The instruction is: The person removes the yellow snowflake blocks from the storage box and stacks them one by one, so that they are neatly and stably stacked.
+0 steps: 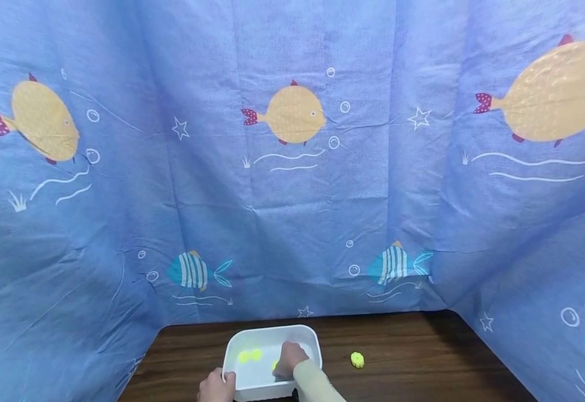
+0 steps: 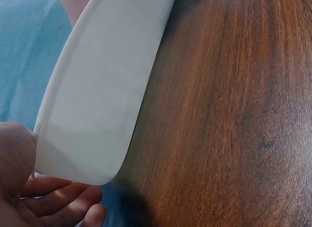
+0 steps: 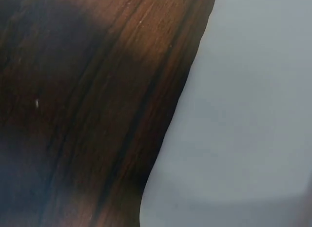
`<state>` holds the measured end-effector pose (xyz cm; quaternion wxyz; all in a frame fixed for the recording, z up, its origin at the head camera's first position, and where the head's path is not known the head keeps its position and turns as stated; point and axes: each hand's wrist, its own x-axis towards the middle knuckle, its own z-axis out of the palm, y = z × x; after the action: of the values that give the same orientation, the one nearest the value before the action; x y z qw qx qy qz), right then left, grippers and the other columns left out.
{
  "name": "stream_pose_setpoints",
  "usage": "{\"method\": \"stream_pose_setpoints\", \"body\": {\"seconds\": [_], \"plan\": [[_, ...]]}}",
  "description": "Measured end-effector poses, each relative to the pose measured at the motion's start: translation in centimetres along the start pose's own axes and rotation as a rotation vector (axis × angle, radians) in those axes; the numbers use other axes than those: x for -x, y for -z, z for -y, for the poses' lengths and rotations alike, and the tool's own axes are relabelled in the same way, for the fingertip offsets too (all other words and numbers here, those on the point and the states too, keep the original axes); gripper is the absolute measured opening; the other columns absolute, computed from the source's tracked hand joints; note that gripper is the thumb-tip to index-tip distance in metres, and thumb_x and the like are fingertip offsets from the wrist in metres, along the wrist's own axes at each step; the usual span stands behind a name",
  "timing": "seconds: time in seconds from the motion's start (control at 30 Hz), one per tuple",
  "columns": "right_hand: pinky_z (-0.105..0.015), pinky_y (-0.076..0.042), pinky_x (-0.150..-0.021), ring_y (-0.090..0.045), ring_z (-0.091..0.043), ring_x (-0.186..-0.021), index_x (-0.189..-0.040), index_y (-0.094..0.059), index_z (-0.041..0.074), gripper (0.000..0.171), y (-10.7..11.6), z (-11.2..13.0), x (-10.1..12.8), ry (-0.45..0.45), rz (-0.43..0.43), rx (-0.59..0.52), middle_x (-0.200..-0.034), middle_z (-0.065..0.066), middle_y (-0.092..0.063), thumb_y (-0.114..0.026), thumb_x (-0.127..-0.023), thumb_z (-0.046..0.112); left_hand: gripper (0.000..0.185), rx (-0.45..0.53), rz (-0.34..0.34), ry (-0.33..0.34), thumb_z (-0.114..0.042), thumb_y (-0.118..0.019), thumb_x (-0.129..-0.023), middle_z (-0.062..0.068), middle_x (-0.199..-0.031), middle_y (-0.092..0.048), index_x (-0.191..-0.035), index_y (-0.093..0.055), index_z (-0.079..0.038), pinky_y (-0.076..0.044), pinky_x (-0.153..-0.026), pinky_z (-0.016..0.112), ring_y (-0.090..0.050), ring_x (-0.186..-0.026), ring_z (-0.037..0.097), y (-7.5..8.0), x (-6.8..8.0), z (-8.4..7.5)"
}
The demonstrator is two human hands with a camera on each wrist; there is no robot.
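Observation:
A white rectangular plastic tub (image 1: pixel 272 385) with rounded corners stands on the table. My left hand (image 1: pixel 217 386) grips its near left corner; in the left wrist view the thumb lies at the rim and the fingers (image 2: pixel 63 202) curl around the outside of the wall. Inside the tub, my right hand (image 1: pixel 291 360) reaches down with bent fingers and holds a small bright yellow piece (image 1: pixel 274 364), mostly hidden by the hand. Two more yellow pieces (image 1: pixel 249 355) lie side by side on the tub's floor, left of the hand. The right wrist view shows only the tub's outer wall (image 3: pixel 234 115) and the table.
A yellow flower-shaped piece (image 1: pixel 357 359) lies on the dark wood table (image 1: pixel 413 357), right of the tub. Blue curtains (image 1: pixel 292 223) printed with fish hang behind the table and along both sides.

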<state>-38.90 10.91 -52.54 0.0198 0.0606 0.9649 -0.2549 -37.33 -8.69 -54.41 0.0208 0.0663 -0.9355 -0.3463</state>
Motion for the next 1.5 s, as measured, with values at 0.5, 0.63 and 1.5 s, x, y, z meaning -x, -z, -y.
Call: {"method": "stream_pose_setpoints", "body": {"seconds": [0.5, 0.63, 1.5], "plan": [[-0.028, -0.039, -0.055, -0.048, -0.013, -0.058, -0.067, -0.06, 0.012, 0.017, 3.1, -0.5, -0.2, 0.134, -0.082, -0.153, -0.065, 0.003, -0.055, -0.077, -0.07, 0.015, 0.034, -0.001, 0.026, 0.007, -0.028, -0.045, -0.083, 0.021, -0.078, -0.064, -0.087, -0.061, 0.001, -0.045, -0.061, 0.044, -0.059, -0.067, 0.033, 0.3, -0.3, 0.1], [-0.029, -0.045, -0.059, -0.054, -0.012, -0.065, -0.073, -0.067, 0.012, 0.011, 5.3, -1.4, -1.2, 0.154, -0.143, -0.217, -0.071, 0.003, -0.063, -0.078, -0.072, 0.016, 0.034, 0.0, 0.031, 0.017, -0.027, -0.045, -0.083, 0.021, -0.079, -0.064, -0.089, -0.062, 0.002, -0.045, -0.062, 0.044, -0.059, -0.068, 0.033, 0.3, -0.1, 0.0], [-0.023, -0.038, -0.046, -0.047, -0.01, -0.05, -0.081, -0.067, -0.002, 0.008, 13.1, -18.9, 1.1, -0.1, -0.074, -0.536, -0.062, -0.001, -0.056, -0.062, -0.08, 0.004, 0.034, 0.008, 0.011, 0.004, -0.027, -0.045, -0.084, 0.024, -0.081, -0.063, -0.087, -0.06, 0.002, -0.044, -0.062, 0.046, -0.059, -0.07, 0.036, 0.2, 0.0, 0.1]]}}
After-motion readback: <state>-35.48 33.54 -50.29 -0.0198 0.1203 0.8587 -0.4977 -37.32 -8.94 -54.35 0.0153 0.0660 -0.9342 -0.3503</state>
